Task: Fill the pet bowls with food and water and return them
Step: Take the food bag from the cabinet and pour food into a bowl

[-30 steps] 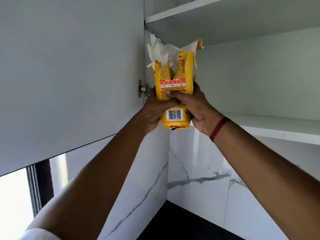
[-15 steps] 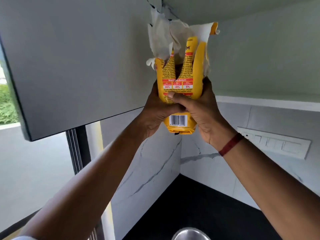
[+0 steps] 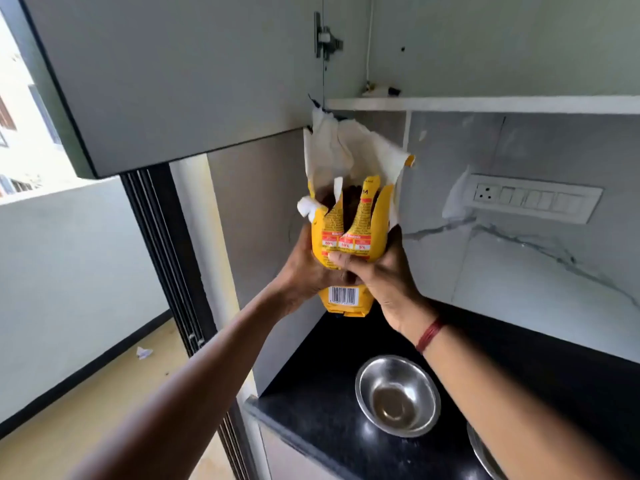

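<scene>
A yellow pet food bag (image 3: 349,233) with a torn-open white top is upright in the air, just below the open wall cabinet. My left hand (image 3: 304,271) grips its left side and my right hand (image 3: 384,275) grips its right side, fingers wrapped across the front. Brown kibble shows inside the torn top. Below it, an empty steel bowl (image 3: 398,394) stands on the black counter (image 3: 329,410). The rim of a second steel bowl (image 3: 483,455) shows at the bottom right edge.
The grey cabinet door (image 3: 173,81) stands open at upper left, with the cabinet shelf (image 3: 485,103) to the right. A white switch panel (image 3: 533,197) is on the marble wall. A dark sliding door frame (image 3: 162,258) and balcony floor lie to the left.
Both hands have brought the food bag down out of the cabinet toward the counter. The view has tilted down, so the steel bowls now show.
</scene>
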